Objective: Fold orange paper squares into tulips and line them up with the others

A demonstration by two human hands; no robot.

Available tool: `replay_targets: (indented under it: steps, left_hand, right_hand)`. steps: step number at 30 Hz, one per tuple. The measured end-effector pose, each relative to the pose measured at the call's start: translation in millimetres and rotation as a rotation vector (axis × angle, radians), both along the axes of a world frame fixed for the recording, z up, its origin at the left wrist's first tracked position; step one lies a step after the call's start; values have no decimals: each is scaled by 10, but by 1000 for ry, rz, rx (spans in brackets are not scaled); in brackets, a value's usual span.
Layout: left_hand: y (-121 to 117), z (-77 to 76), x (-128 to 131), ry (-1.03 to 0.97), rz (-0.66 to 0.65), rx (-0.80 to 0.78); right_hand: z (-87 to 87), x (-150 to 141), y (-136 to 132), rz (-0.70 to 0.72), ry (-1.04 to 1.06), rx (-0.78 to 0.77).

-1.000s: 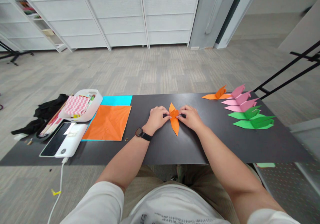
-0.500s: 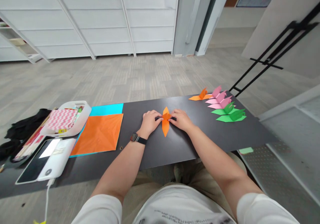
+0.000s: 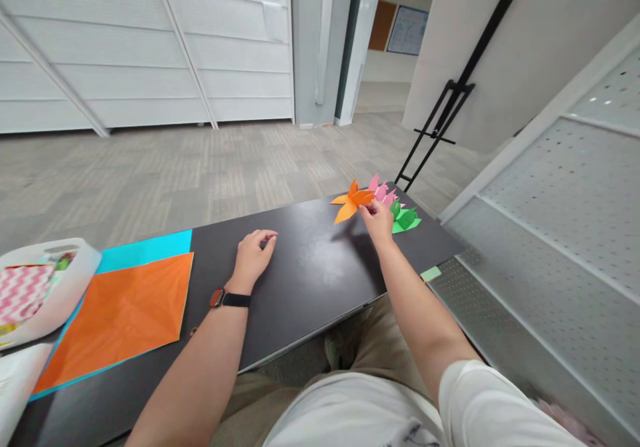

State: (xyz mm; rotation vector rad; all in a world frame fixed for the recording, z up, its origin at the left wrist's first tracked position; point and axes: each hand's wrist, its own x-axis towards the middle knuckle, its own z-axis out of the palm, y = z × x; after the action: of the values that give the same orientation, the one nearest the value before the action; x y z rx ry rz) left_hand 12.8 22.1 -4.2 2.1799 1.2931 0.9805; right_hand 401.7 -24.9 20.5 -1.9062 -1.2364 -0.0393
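My right hand [image 3: 379, 222] pinches an orange origami crane [image 3: 346, 213] at its right side, raised over the far right of the dark table [image 3: 310, 287], where its shadow falls. Just behind it, another orange crane [image 3: 354, 189] is partly covered. Pink cranes [image 3: 379, 187] and green cranes [image 3: 407, 218] stand close by to the right, some of them hidden by my right hand. My left hand [image 3: 254, 254] is over the middle of the table, fingers curled together, nothing visible in them.
Orange paper [image 3: 130, 300] lies on blue paper [image 3: 145, 252] to the left. Beside it are a white basket [image 3: 85, 280] with a pink zigzag-patterned item and a white device [image 3: 20, 380], cut off by the frame. A black easel stand [image 3: 435, 134] rises beyond the table's far right corner.
My right hand has carried the orange crane from the table's middle to the folded cranes at the right. My left hand has let go of it. The view has turned right.
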Motion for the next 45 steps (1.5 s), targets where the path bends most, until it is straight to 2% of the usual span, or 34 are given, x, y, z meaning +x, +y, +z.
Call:
replay_targets:
  steps: [3,11,18,34,45]
  left_hand:
    - [8,-1,-5,9,-8,-1]
    - [9,8,-13,14,-12,-29]
    - [27,-32,9,18,-46,-40]
    - [1,-51,63,25,-86,-59]
    - [-16,-51,80,46,-105,-47]
  right_hand:
    - [-41,193,42,-165,-16,-146]
    - [-181,312,352,-229,0,-304]
    - [-294,326,426,-213,-84,-316]
    - [-413,383,449,-226,-191,-308]
    - [-386,388,482,-227,-158,-309]
